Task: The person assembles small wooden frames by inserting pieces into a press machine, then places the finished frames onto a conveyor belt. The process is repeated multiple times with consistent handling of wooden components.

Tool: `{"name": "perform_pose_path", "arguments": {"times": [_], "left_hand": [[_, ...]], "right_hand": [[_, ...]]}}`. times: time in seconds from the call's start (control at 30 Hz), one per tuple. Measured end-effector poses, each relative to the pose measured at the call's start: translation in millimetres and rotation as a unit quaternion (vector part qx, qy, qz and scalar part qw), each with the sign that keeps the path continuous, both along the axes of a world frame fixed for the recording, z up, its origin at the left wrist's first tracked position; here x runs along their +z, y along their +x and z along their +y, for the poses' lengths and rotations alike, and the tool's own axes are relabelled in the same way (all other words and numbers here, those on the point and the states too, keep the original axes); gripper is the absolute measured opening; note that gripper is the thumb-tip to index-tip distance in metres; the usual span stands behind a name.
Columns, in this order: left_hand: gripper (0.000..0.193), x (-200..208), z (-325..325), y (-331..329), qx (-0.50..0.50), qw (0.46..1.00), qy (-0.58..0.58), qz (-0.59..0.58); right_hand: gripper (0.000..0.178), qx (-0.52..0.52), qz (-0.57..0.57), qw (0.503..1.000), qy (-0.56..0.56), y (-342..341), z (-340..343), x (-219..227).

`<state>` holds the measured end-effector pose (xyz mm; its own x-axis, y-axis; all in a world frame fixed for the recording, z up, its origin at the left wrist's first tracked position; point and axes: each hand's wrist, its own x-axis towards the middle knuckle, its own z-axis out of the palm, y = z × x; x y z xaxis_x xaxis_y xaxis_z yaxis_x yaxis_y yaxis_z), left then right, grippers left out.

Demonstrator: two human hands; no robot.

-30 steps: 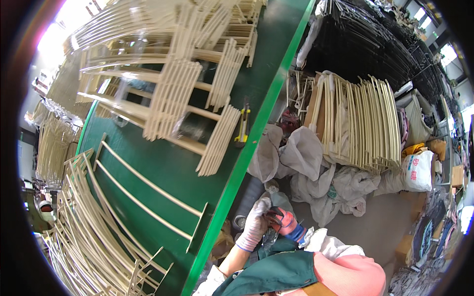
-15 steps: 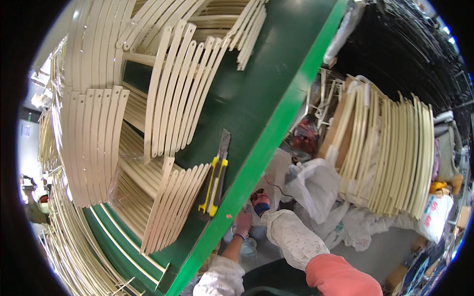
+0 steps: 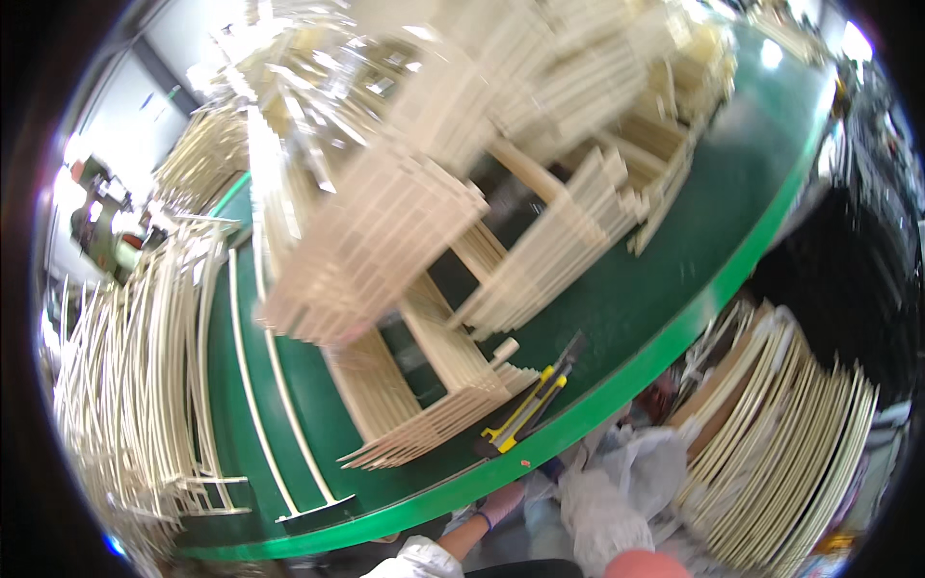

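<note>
My left hand (image 3: 503, 503), in a pinkish glove, is low beside the near edge of the green table (image 3: 636, 318). Its fingers are smeared and partly hidden, so any hold is unclear. The table edge covers most of my right hand; its dark blue cuff (image 3: 552, 468) and my pale patterned sleeve (image 3: 602, 515) show. Above the hands, a yellow and black utility knife (image 3: 525, 414) lies on the table, blade outward. Beside it stand stacked cream slatted frames (image 3: 443, 419), their curved bar ends lined up.
More cream frames (image 3: 376, 241) are piled higher at the table's middle, partly in clear film. Thin cream rods (image 3: 145, 385) stand bunched at left. To the right of the table are a white plastic bag (image 3: 641, 472), a bundle of cream tubes (image 3: 780, 453) and black sheeting (image 3: 829, 260).
My view has swung left and up, so the table and the frames sit further right and the rods show more. Both hands now appear lower, with the right one mostly behind the table edge.
</note>
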<state>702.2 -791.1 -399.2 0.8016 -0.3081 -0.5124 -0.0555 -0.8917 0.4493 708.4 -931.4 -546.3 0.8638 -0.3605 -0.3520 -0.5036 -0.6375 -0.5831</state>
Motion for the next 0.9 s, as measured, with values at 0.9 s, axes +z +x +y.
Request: {"name": "perform_pose_path", "arguments": {"times": [0.9], "left_hand": [[0.084, 369, 146, 454, 0.437, 0.794, -0.418, -0.060]], "right_hand": [[0.046, 0.330, -0.080, 0.834, -0.435, 412, 138, 585]]}}
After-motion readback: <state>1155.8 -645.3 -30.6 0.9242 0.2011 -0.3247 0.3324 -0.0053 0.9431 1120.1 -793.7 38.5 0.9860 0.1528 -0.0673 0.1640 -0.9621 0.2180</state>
